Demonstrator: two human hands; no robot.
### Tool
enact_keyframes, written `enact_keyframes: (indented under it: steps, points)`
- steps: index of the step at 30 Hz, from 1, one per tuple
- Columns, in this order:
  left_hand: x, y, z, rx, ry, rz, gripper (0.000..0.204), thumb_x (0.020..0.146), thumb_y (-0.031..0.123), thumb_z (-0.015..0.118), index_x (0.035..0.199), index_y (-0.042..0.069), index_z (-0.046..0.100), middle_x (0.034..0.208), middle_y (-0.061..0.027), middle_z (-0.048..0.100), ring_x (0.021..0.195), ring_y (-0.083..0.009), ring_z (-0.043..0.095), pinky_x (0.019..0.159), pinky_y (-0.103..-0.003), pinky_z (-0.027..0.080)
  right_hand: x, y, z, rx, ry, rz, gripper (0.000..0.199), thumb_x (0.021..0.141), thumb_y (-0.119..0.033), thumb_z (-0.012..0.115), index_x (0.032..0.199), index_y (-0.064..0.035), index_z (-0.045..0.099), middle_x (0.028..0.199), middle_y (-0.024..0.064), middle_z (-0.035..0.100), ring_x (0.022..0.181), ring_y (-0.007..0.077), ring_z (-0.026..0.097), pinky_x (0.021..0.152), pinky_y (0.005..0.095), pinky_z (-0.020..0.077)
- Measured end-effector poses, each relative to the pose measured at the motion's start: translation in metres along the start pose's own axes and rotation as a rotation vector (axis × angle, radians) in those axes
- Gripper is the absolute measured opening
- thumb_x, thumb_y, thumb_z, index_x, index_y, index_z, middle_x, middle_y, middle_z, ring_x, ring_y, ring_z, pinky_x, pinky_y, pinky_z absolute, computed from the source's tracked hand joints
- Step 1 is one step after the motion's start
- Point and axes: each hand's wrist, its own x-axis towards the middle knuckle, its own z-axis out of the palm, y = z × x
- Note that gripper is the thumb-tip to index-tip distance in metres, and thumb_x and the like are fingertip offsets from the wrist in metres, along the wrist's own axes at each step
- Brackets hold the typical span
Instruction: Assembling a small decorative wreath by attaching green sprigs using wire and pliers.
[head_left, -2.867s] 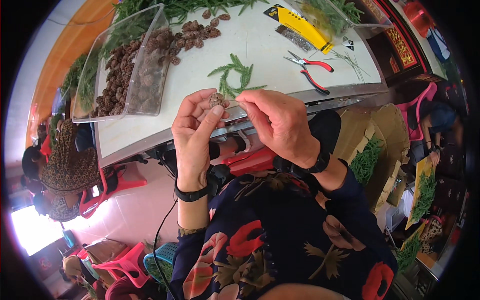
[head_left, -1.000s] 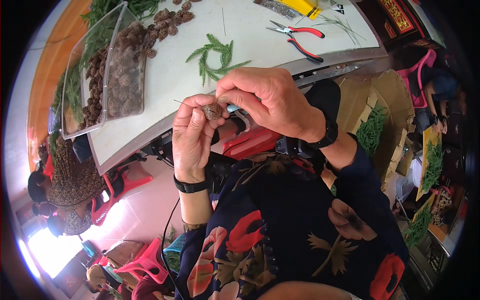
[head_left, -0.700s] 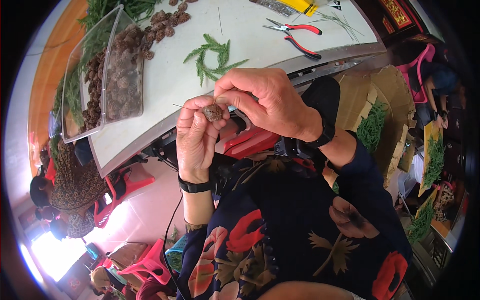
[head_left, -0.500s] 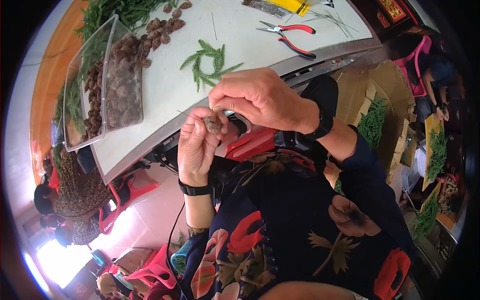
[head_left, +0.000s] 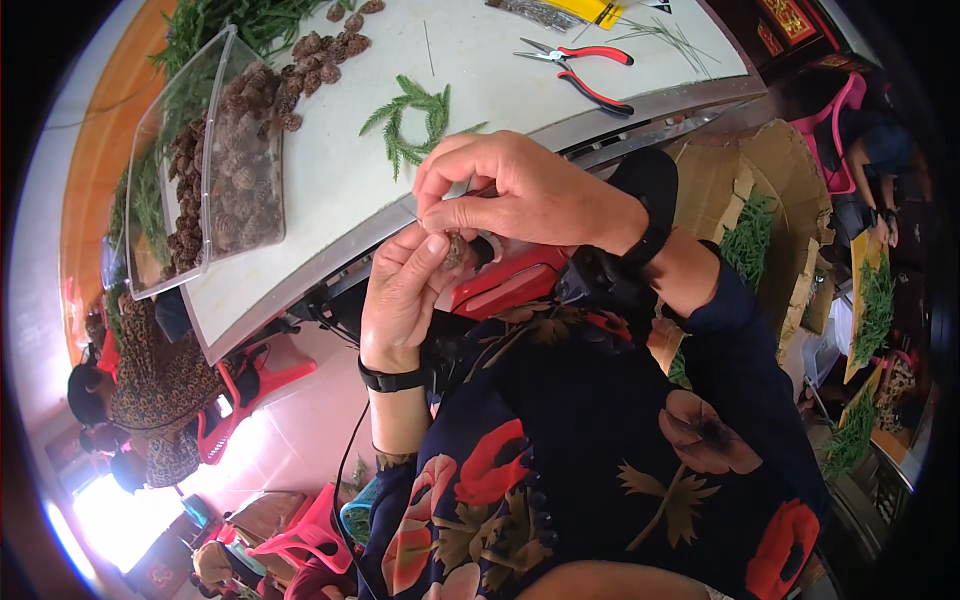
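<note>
Above the table's near edge, my left hand (head_left: pixel 396 308) grips a small brown pine cone (head_left: pixel 455 252) between thumb and fingers. My right hand (head_left: pixel 535 192) touches it from the right, thumb and fingertips pinched on what looks like a thin wire at the cone; little of the wire shows. Just beyond my hands, a ring of green artificial pine sprigs (head_left: pixel 440 112) lies on the white table (head_left: pixel 330 180). Further back are a single straight wire (head_left: pixel 429 48) and pliers with red and black handles (head_left: pixel 598 52).
A clear plastic bin (head_left: pixel 208 170) of pine cones stands at the left, with loose cones (head_left: pixel 318 65) and greenery (head_left: pixel 225 25) beside it. Thin green wires (head_left: pixel 685 45) lie at the far right. An open cardboard box (head_left: pixel 790 165) holds sprigs to my right. Other people sit around.
My left hand has turned the cone and shifted slightly right, so its fingers now cover more of it. My right hand has stayed close, its fingertips now against the left fingertips.
</note>
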Motion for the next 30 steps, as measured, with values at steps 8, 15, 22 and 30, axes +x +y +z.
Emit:
enact_keyframes:
  steps: [8, 15, 22, 30]
  points:
    - [-0.001, 0.003, 0.001, 0.121, 0.07, 0.088, 0.026, 0.095, 0.019, 0.058, 0.103, -0.006, 0.062, 0.086, -0.004, 0.059, 0.074, -0.01, 0.05, 0.069, -0.022, 0.042, -0.01, 0.009, 0.02, 0.512, 0.201, 0.195, 0.017, 0.093, -0.012, 0.061, 0.1, 0.0032, 0.063, 0.102, 0.0066, 0.061, 0.084, 0.008, 0.058, 0.076, 0.0225, 0.0466]
    - [-0.004, 0.003, 0.007, 0.054, 0.077, 0.093, 0.025, 0.095, 0.019, 0.057, 0.104, -0.004, 0.061, 0.089, -0.004, 0.058, 0.076, -0.0107, 0.049, 0.069, -0.022, 0.04, -0.02, 0.008, 0.028, 0.659, 0.315, 0.27, 0.017, 0.092, -0.012, 0.063, 0.099, 0.0029, 0.065, 0.092, 0.0041, 0.065, 0.08, 0.0077, 0.06, 0.071, 0.0215, 0.0478]
    - [-0.003, 0.001, 0.012, 0.01, 0.046, 0.091, 0.016, 0.097, 0.014, 0.054, 0.1, -0.001, 0.06, 0.082, 0.0001, 0.054, 0.069, -0.0064, 0.044, 0.064, -0.019, 0.038, -0.019, 0.003, 0.024, 0.543, 0.194, 0.299, 0.011, 0.093, -0.009, 0.061, 0.096, 0.0015, 0.065, 0.08, 0.0011, 0.063, 0.067, 0.0063, 0.057, 0.061, 0.0209, 0.0464]
    - [-0.005, 0.004, 0.025, -0.053, 0.035, 0.053, 0.023, 0.099, 0.021, 0.047, 0.103, 0.0, 0.056, 0.077, 0.0003, 0.05, 0.067, -0.0064, 0.041, 0.058, -0.02, 0.033, -0.018, 0.003, 0.028, 0.447, 0.258, 0.268, 0.009, 0.091, -0.007, 0.063, 0.09, 0.0019, 0.065, 0.076, 0.0015, 0.062, 0.062, 0.0069, 0.057, 0.057, 0.0219, 0.0464]
